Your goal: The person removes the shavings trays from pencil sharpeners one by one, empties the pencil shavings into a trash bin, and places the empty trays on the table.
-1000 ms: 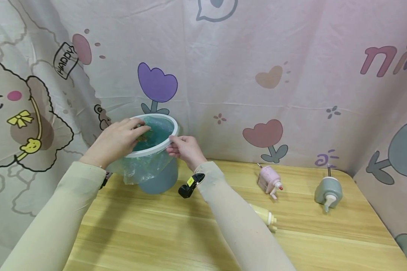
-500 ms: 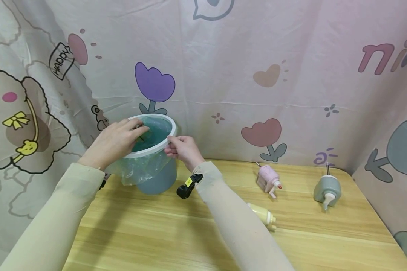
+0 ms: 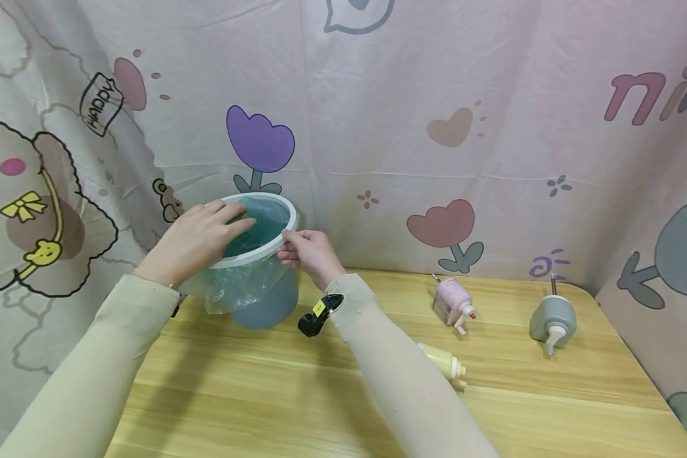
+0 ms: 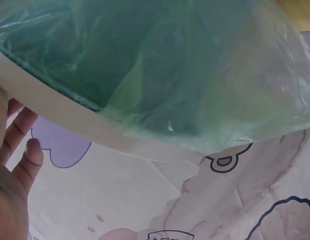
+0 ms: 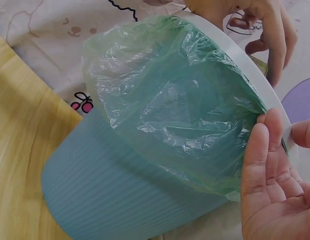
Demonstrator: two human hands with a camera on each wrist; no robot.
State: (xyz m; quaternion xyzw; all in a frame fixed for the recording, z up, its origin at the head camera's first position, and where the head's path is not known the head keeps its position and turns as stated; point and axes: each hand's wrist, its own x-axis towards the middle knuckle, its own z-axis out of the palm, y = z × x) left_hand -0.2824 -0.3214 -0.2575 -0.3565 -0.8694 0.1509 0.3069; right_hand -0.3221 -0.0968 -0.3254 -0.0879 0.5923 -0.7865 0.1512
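A blue trash bin (image 3: 269, 305) with a white rim ring (image 3: 250, 256) stands upright on the table's left side. Its translucent green bin bag (image 3: 231, 289) lines the inside and hangs over the outside. My left hand (image 3: 200, 236) reaches over the bin's left edge, fingers loosely bent above the opening; nothing plain shows in its grasp. A small brownish scrap (image 5: 263, 65) shows by those fingers in the right wrist view, too little of it visible to name. With thumb and fingers my right hand (image 3: 313, 256) pinches the rim and bag at the right side.
To the right on the wooden table (image 3: 252, 394) lie a pink pump-like bottle (image 3: 454, 302), a grey one (image 3: 553, 321) and a yellow one (image 3: 441, 360), partly behind my right forearm. A printed curtain (image 3: 366, 95) hangs close behind the bin.
The brownish scrap seen below my left fingers inside the bin has dropped mostly out of sight. Those fingers have loosened a little. My right hand stays on the rim.
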